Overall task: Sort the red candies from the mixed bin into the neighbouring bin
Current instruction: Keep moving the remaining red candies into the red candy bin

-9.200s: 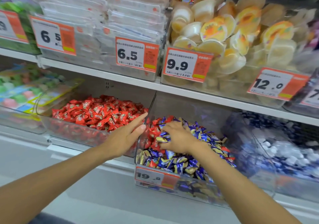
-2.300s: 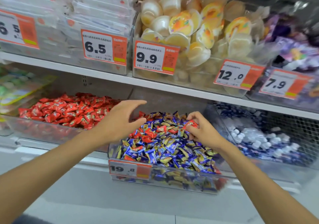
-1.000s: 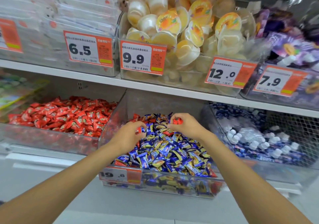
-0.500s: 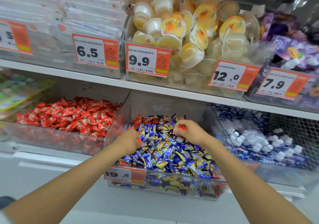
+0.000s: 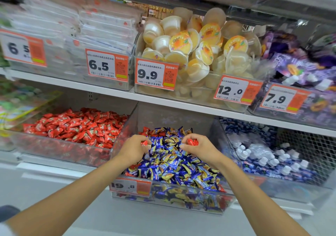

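A clear mixed bin (image 5: 181,202) on the lower shelf holds mostly blue-and-gold wrapped candies with a few red ones. My left hand (image 5: 133,149) is over its left side and pinches a red candy (image 5: 145,143) at the fingertips. Over the bin's middle, my right hand (image 5: 199,149) grips red candies (image 5: 191,141) in curled fingers. Left of the mixed bin stands the neighbouring bin (image 5: 60,150), piled with red candies (image 5: 80,126). More red candies (image 5: 146,131) lie at the mixed bin's back left corner.
To the right is a bin of blue-and-white sweets (image 5: 269,155) with a wire mesh side. The shelf above (image 5: 109,92) carries bins of jelly cups (image 5: 192,50) and clear packs, with orange price tags along the front. A 19.8 tag (image 5: 130,186) hangs on the mixed bin.
Both hands have stayed in the mixed bin, each keeping hold of red candy. The left hand's red candy now shows at its fingertips. The view has shifted slightly.
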`<state>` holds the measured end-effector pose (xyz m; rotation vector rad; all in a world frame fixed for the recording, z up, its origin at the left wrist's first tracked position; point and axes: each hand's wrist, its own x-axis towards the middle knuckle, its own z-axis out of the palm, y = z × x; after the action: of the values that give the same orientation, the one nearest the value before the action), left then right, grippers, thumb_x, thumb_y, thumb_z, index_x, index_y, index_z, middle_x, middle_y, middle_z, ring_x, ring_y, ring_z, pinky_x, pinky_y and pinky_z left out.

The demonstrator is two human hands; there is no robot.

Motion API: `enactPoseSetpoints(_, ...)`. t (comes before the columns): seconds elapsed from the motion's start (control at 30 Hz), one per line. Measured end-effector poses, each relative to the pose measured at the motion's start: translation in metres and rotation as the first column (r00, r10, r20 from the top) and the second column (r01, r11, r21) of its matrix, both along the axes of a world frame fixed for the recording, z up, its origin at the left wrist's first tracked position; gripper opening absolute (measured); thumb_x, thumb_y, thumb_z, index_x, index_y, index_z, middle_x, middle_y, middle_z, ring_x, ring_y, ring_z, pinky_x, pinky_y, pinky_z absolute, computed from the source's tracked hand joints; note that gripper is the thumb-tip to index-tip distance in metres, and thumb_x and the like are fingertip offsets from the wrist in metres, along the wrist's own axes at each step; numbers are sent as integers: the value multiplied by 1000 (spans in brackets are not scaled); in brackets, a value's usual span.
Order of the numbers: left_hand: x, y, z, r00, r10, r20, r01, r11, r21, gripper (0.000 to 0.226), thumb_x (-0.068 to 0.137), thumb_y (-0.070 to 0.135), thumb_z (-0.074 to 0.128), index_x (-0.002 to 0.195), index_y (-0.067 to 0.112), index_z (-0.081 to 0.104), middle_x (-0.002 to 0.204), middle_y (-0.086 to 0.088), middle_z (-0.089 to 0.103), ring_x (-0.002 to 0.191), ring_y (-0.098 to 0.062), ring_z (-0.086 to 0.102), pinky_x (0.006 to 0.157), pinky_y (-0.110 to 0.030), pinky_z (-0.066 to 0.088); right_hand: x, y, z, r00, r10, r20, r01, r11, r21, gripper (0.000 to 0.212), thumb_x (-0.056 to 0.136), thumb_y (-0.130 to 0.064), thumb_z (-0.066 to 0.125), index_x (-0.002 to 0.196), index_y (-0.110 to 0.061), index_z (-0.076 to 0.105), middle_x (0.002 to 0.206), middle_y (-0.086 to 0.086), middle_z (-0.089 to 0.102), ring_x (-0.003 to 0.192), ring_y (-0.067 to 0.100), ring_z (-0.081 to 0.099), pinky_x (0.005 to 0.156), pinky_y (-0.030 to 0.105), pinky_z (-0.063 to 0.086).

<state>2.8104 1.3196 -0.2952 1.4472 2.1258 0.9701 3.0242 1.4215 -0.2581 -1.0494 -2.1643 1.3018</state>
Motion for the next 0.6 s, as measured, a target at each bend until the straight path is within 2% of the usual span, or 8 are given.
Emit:
enactPoseSetpoints(0.07, -1, 2, 0, 1000, 17, -17, -17, 1000, 4, 20, 94, 18, 58, 111, 14, 66, 109, -13, 70, 26, -4, 35, 34, -14, 29, 1, 0, -3, 1000, 10, -21, -9, 1000, 28, 17, 83, -24, 73, 82, -15, 58, 72, -2, 50, 60, 12, 43, 60, 24, 41)
enactPoseSetpoints(0.13, -1, 8, 1, 999, 19, -41, -20, 999, -26, 24, 93, 20, 59, 116, 15, 65, 126, -13, 62, 36, -1, 47, 40, -15, 39, 2, 0, -5, 999, 11, -36, -9, 998, 59, 21, 83, -24, 74, 83, -12, 57, 73, -2, 50, 61, 11, 43, 59, 23, 41)
enactPoseSetpoints(0.2, -3, 14, 2, 996, 16, -88, -25, 995, -99, 35, 90, 22, 63, 124, 15, 61, 136, -12, 54, 85, -16, 69, 74, -26, 54, 3, 1, -8, 999, 25, -47, -22, 997, 68, 22, 83, -24, 74, 85, -9, 57, 74, -2, 51, 62, 11, 45, 61, 23, 42)
enactPoseSetpoints(0.27, -5, 22, -2, 993, -8, -117, -19, 973, -229, 50, 86, 27, 68, 132, 10, 55, 134, -7, 56, 116, -22, 58, 98, -32, 45, 3, 1, -9, 998, 47, -42, -45, 997, 56, 19, 83, -22, 73, 82, -11, 57, 68, -6, 50, 55, 6, 43, 57, 17, 40)
enactPoseSetpoints(0.37, -5, 27, -5, 964, -81, -252, -24, 922, -386, 47, 82, 27, 72, 121, 4, 61, 107, -6, 66, 90, -18, 62, 84, -28, 49, 1, 3, -9, 996, 68, -54, -65, 996, 55, 18, 84, -19, 73, 78, -15, 57, 66, -7, 50, 49, 0, 42, 52, 11, 38)
enactPoseSetpoints(0.43, -5, 27, -3, 951, -92, -296, -33, 920, -391, 31, 78, 26, 76, 97, 3, 69, 91, -6, 65, 69, -18, 60, 72, -29, 51, 1, 5, -9, 996, 77, -48, -73, 995, 72, 18, 84, -20, 73, 77, -17, 57, 69, -5, 51, 50, -1, 43, 52, 9, 37)
enactPoseSetpoints(0.5, -4, 24, 1, 954, -112, -278, -12, 913, -409, 30, 77, 28, 77, 68, 6, 60, 69, -5, 55, 51, -14, 44, 56, -27, 42, 3, 5, -8, 994, 102, -31, -100, 992, 76, 18, 84, -21, 73, 78, -15, 57, 71, -2, 51, 51, 2, 42, 51, 9, 37)
enactPoseSetpoints(0.6, -3, 19, 8, 977, -115, -178, 39, 923, -383, 23, 75, 23, 80, 71, 7, 63, 73, -7, 60, 63, -15, 52, 61, -25, 41, 7, 3, -8, 993, 118, -28, -115, 991, 68, 19, 85, -21, 72, 79, -13, 57, 79, 3, 52, 61, 10, 43, 53, 9, 39)
